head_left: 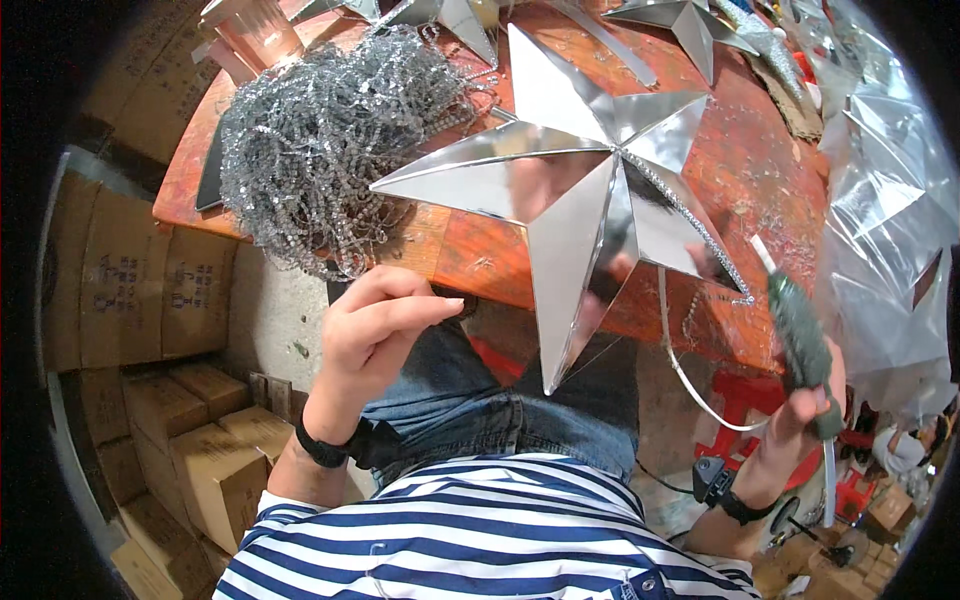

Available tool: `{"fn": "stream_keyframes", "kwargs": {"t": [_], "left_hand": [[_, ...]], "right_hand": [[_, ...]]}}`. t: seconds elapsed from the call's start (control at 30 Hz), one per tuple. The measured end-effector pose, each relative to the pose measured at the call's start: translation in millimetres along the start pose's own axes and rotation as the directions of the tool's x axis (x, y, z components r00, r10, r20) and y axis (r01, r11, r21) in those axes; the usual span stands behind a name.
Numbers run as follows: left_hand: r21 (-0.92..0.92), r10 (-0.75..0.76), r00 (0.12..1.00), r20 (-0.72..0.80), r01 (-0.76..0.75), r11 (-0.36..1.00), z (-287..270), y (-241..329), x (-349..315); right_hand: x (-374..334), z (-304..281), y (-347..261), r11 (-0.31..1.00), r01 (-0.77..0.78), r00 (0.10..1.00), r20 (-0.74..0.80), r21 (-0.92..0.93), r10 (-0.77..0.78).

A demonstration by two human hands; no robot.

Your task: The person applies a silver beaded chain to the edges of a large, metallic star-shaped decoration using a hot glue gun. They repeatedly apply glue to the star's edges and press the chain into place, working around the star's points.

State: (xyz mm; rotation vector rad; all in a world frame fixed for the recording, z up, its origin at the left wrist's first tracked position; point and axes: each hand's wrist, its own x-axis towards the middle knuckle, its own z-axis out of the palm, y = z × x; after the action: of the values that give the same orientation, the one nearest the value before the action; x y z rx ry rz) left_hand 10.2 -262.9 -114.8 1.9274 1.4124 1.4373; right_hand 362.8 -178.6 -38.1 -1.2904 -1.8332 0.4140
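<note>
A large mirrored silver star (pixel 572 240) lies at the table's front edge, its lowest point jutting over my lap. Silver bead trim (pixel 690 215) runs along one ridge, from the star's centre to its right-hand tip. My right hand (pixel 800 415) grips a dark green glue gun (pixel 797 325), nozzle upward, to the right of that tip. A pale glue stick (pixel 829 485) sticks out below the gun. My left hand (pixel 375 325) is apart from the star, left of its lower point, thumb and fingers pinched together. Whatever may be between them is too small to tell.
A tangled heap of silver bead strands (pixel 330 140) covers the left of the orange-red table (pixel 480 262). More silver stars (pixel 690 35) and a clear plastic cup (pixel 255 35) sit at the back. Clear plastic wrap (pixel 885 200) lies right; cardboard boxes (pixel 215 470) stand left. A white cord (pixel 690 380) hangs near the gun.
</note>
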Motion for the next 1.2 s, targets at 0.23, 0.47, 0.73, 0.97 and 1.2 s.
{"fn": "stream_keyframes", "kwargs": {"t": [0.23,0.47,0.73,0.97,1.2], "left_hand": [[-0.176,-0.046,0.999,-0.029,0.040,0.984,10.3,1.5,-16.1],[-0.392,-0.298,0.955,0.014,0.279,0.877,18.8,4.8,-33.1],[-0.382,-0.289,0.955,0.063,0.291,0.877,26.1,6.2,-33.8],[-0.400,-0.273,0.956,0.108,0.293,0.868,28.7,6.4,-34.6],[-0.381,-0.249,0.959,0.134,0.282,0.880,34.8,2.8,-38.0]], "right_hand": [[-10.6,12.9,-23.8,0.945,0.213,0.910,0.301,0.249,-0.285],[-1.7,23.0,-24.7,0.867,0.407,0.792,0.361,0.288,-0.492],[-5.3,29.1,-28.7,0.875,0.426,0.802,0.350,0.232,-0.483],[-5.7,24.3,-35.7,0.878,0.430,0.766,0.428,0.212,-0.479],[-5.4,20.4,-33.2,0.870,0.434,0.731,0.472,0.236,-0.493]]}}
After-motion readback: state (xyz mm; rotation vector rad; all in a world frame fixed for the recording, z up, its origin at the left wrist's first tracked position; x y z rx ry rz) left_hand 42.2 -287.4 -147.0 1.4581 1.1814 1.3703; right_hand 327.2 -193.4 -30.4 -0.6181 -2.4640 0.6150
